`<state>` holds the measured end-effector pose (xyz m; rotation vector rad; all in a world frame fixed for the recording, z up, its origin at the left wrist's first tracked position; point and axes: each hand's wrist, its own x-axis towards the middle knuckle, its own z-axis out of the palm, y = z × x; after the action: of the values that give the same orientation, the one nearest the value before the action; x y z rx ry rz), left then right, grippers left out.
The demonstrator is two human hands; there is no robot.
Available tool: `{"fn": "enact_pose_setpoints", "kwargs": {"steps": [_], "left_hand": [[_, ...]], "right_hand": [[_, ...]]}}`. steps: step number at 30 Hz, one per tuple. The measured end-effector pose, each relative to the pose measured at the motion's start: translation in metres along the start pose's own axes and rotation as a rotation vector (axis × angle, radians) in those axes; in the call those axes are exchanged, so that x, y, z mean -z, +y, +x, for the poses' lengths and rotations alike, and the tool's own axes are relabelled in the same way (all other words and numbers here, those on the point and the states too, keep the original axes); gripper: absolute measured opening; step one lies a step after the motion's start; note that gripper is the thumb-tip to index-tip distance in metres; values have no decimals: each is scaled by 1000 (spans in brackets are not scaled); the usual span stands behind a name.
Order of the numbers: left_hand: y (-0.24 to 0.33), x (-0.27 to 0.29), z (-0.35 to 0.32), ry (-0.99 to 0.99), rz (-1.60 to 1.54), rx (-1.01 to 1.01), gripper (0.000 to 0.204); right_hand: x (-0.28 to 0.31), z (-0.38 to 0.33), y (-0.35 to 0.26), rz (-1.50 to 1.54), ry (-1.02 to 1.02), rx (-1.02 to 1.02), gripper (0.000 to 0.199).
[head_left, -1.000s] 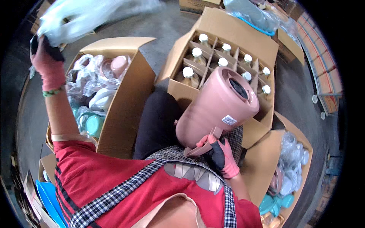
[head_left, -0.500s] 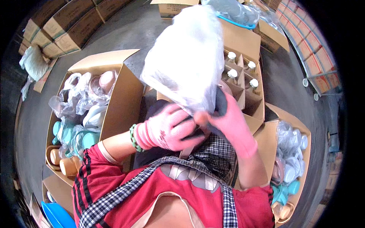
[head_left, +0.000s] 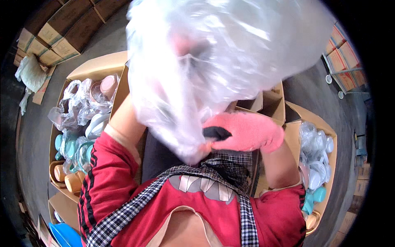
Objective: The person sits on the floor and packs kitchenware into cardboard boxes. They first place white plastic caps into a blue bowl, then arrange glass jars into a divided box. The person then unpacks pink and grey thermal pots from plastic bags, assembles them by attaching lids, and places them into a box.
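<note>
A large translucent plastic bag (head_left: 247, 45) spreads across the upper middle, its lower end hanging near my lap. My right hand (head_left: 245, 131), in a pink glove with dark fingertips, is closed on the bag's lower edge, thumb against fingers. My left forearm reaches up behind or inside the bag. Through the cloudy film my left hand (head_left: 183, 45) shows only as a blurred pink and dark patch, so its fingers cannot be read. Behind the bag, a divided carton (head_left: 273, 103) is mostly hidden.
At left, an open carton (head_left: 119, 88) holds wrapped pale, teal and tan plastic pieces. A similar carton (head_left: 293, 140) stands at right. Stacked boxes (head_left: 61, 31) rise at back left, more boxes (head_left: 347, 59) at back right. A blue basin (head_left: 66, 234) is at lower left.
The bag has opened out wide and now hides the bottles in the divided carton. My left hand has moved up and forward, behind or into it; my right hand has come lower.
</note>
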<state>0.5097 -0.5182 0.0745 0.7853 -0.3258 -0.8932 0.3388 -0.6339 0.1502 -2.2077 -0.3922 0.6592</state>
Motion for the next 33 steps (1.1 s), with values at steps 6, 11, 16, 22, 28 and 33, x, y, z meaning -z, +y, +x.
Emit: {"fn": "enact_pose_setpoints", "kwargs": {"steps": [6,11,16,22,28,33], "left_hand": [[-23,64,83,175,-169,-8,37],[-89,130,57,350,-144,132,34],[-71,134,-31,366,448,-108,22],[-78,82,-107,209,859,-176,18],[-85,72,-159,-82,1239,-34,18],[-86,73,-176,-406,1466,73,18]], "right_hand": [[48,3,107,-913,655,-278,28],[-7,12,180,18,864,-207,29],[-84,-17,163,-78,902,-165,30],[-128,-23,145,-446,777,-51,39],[-116,-14,143,-56,1055,-8,48],[-186,-13,162,-1387,825,-176,40]]}}
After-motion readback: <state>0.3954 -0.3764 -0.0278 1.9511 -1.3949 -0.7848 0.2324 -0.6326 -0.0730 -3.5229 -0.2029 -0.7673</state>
